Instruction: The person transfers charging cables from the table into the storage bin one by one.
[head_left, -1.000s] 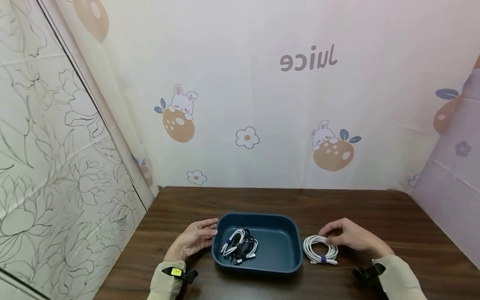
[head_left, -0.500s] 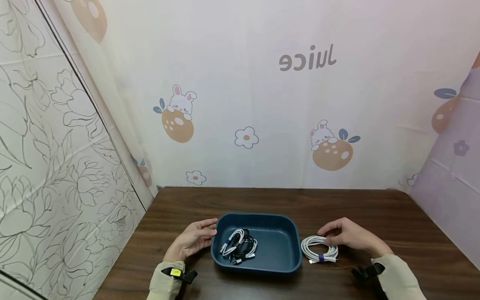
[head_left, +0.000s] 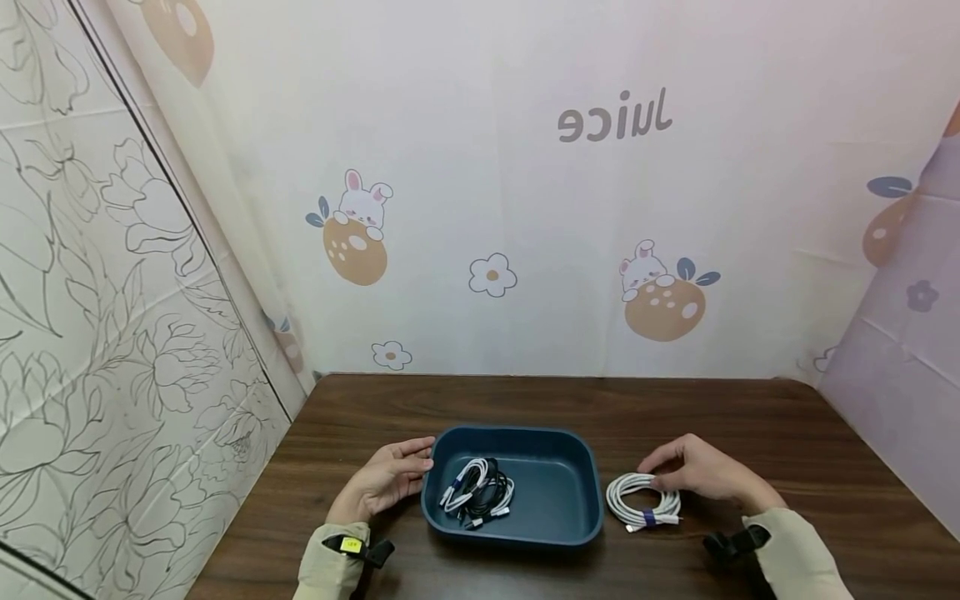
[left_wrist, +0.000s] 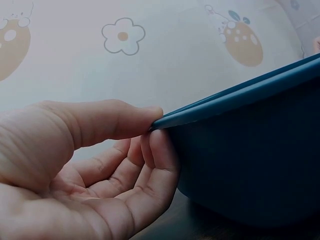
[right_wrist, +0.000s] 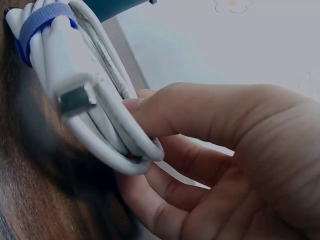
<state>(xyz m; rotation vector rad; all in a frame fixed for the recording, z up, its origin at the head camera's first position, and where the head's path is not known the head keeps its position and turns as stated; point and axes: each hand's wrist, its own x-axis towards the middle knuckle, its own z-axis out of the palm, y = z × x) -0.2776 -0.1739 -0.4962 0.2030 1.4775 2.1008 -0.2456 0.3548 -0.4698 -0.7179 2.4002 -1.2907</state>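
Observation:
My left hand (head_left: 388, 478) pinches the left rim of a dark blue rectangular bin (head_left: 562, 537); in the left wrist view the thumb lies at the lip and the fingers curl below it. Inside the bin, toward its left side, lie bundled white and black cables (head_left: 480, 493). Right of the bin, my right hand (head_left: 708, 473) holds a coiled white cable (head_left: 619, 502) by its right side. A blue strap (right_wrist: 42, 22) binds the coil, and a metal connector (right_wrist: 76, 100) points toward the right wrist camera. Part of the right fingers is hidden behind the coil.
The bin stands on a dark wood table (head_left: 510, 400). A printed curtain (head_left: 487, 167) hangs behind the table, and a flower-patterned sheet (head_left: 135, 333) closes off the left side. Straps with small devices sit at both wrists.
The white cable coil swung slightly left, then back to the right, within my right hand's grip, and its strap shifted with it. My left hand and the bin stay in place.

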